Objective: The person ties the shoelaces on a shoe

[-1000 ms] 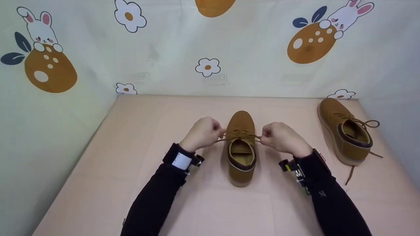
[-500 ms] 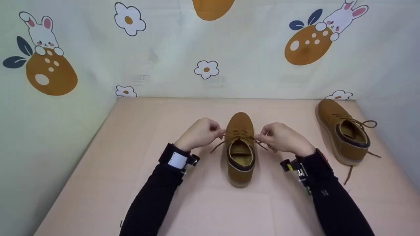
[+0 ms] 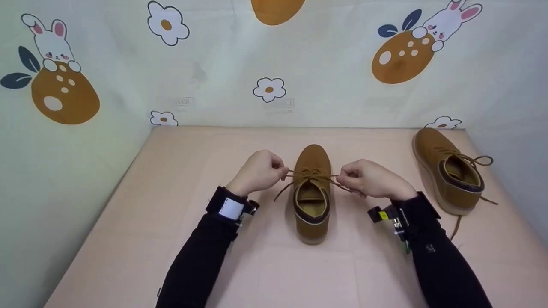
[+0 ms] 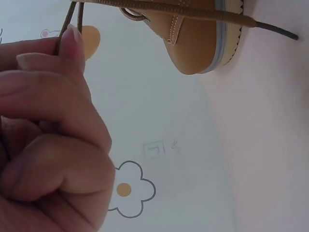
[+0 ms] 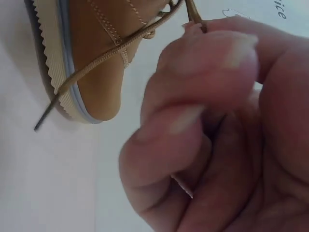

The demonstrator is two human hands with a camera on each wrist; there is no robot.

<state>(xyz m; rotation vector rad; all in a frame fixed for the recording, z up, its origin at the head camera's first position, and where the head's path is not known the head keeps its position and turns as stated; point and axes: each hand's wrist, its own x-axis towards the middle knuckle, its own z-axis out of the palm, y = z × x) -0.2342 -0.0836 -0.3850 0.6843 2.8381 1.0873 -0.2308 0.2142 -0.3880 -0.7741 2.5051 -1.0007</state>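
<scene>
A brown lace-up shoe (image 3: pixel 312 233) stands upright in the middle of the table, toe pointing away from me. Its bow (image 3: pixel 310 175) is tied across the opening. On the left, my left hand (image 3: pixel 259 173) pinches a lace loop (image 4: pixel 79 17) between thumb and finger, and the strands look stretched. My right hand (image 3: pixel 373 180) pinches the lace (image 5: pixel 193 12) on the opposite side, its far part hidden by the fingers. One loose lace end (image 4: pixel 222 17) hangs down the shoe's left side. Another loose lace end (image 5: pixel 89 67) lies across the right side, apart from the pinching fingertips.
A second brown shoe (image 3: pixel 456 188) stands at the back right of the pink table (image 3: pixel 180 145), its lace tied with loose ends trailing. Behind is a pale wall cloth (image 3: pixel 222 51) printed with rabbits and flowers, with side panels at left and right.
A second ago the loose ends ran close to the fingers; now they hang clear on both sides. My left hand has drawn slightly outward with its loop. The shoe has shifted slightly left.
</scene>
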